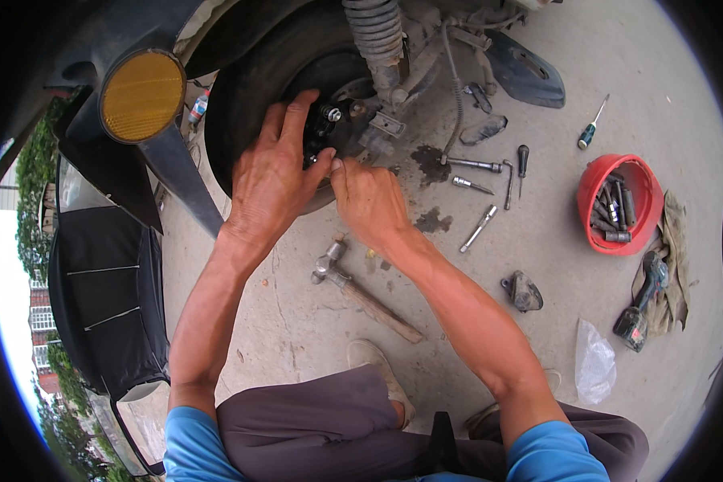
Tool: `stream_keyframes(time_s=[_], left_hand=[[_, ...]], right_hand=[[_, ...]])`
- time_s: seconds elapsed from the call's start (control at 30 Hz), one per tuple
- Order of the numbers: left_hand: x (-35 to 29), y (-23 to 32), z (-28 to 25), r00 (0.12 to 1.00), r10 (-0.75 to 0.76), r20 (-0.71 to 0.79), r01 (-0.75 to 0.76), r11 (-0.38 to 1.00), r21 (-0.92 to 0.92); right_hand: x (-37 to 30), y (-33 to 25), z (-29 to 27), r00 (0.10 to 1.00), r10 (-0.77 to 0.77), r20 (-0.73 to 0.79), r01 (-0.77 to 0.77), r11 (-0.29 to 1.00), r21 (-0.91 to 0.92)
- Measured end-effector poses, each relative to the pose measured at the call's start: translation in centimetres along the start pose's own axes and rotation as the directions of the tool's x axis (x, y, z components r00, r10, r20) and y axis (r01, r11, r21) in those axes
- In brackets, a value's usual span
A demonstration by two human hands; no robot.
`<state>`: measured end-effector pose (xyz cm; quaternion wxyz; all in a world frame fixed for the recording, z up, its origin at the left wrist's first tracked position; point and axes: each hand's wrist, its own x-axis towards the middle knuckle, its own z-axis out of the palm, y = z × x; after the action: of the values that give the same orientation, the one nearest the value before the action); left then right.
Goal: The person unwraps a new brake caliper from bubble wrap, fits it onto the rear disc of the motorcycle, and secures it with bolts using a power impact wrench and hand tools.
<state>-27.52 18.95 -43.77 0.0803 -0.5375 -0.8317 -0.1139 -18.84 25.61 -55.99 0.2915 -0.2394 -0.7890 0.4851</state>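
The left hand (275,173) clamps the black part (319,132) between its fingers and thumb, in front of the tire (245,96). The right hand (368,197) is curled at the lower edge of the black part, thumb tip just beside the left thumb; whether it grips anything cannot be told. A hammer (363,293) lies on the ground (285,345), nearer than a red bowl (649,197)

outdoor repair spot: veh tyre (231,120), hammer (367,298), conc. ground (285,345), trees (36,165)
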Motion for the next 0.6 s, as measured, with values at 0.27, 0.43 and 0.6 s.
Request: stream_keyframes(time_s=[0.27,0.43,0.6], left_hand=[[-0.3,0.1,0.0,1.000,-0.010,0.001,0.010,0.999,0.044],[-4.8,-0.8,-1.0,1.000,-0.017,0.002,0.017,1.000,0.017],[-16.1,-4.0,2.9,0.883,-0.331,0.332,0.401,0.900,-0.169]], right_hand=[[-0.2,0.4,-0.3,0.847,0.377,0.375,-0.532,0.577,0.620],[-4.7,3.4,-2.7,0.971,0.072,0.228,-0.029,0.982,-0.184],[-11.2,9.5,-0.9,0.881,0.212,0.423,0.075,0.821,-0.566]])
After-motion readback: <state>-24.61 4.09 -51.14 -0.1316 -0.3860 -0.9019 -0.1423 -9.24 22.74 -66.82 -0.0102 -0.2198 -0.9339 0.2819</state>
